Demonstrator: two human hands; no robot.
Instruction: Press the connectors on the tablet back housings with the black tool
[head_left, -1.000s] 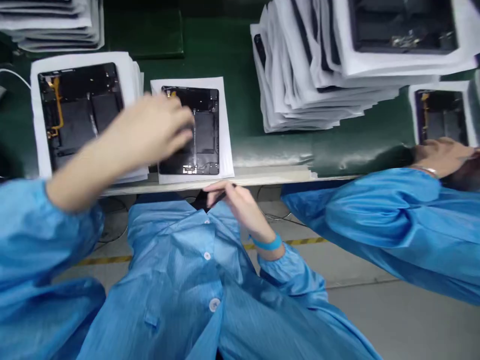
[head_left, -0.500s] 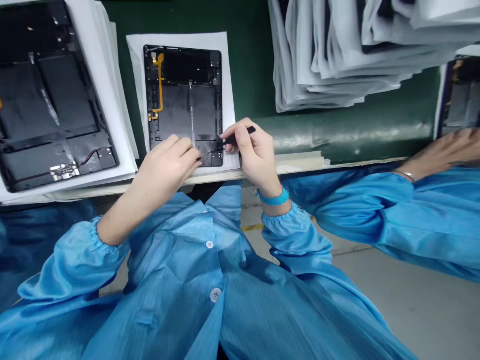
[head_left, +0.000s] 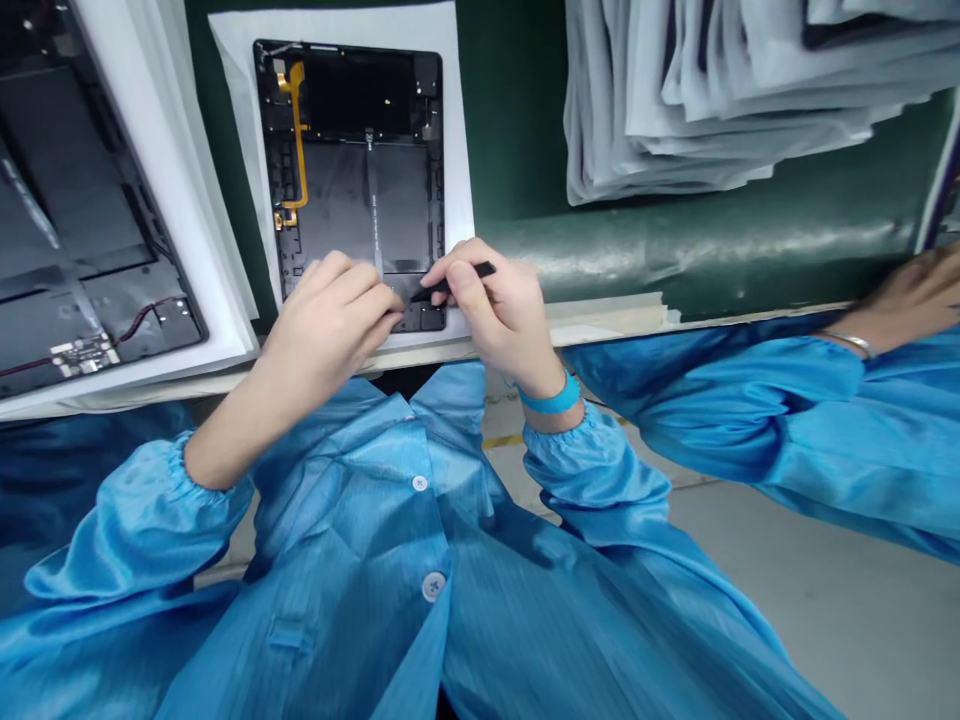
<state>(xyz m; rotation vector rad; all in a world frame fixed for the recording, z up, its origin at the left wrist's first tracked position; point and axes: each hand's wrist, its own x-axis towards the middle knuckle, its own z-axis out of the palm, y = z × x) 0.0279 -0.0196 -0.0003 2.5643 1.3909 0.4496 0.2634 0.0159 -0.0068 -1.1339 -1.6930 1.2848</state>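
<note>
A black tablet housing (head_left: 334,190) lies open on a white sheet, with an orange flex cable (head_left: 300,150) along its left side and a pale strip down the middle. My right hand (head_left: 506,310) holds slim black tweezers (head_left: 476,273) like a pen, their tips low over the housing's bottom right corner. Over its lower left part, my left hand (head_left: 326,315) is closed, thumb and fingertips together by the bottom edge. Whatever those fingers pinch is hidden. The fingertips of both hands are close together but apart.
At left, a larger-looking tablet housing (head_left: 90,200) with a small circuit board (head_left: 82,352) rests on stacked white sheets. White padded sleeves (head_left: 637,120) are piled at the back right of the green mat (head_left: 517,180). Another person's hand (head_left: 907,300) is at the far right edge.
The camera view has shifted, so the housings appear farther up and left. The tweezers' tips have moved a little left, closer to my left fingers. The other person's hand appears farther right.
</note>
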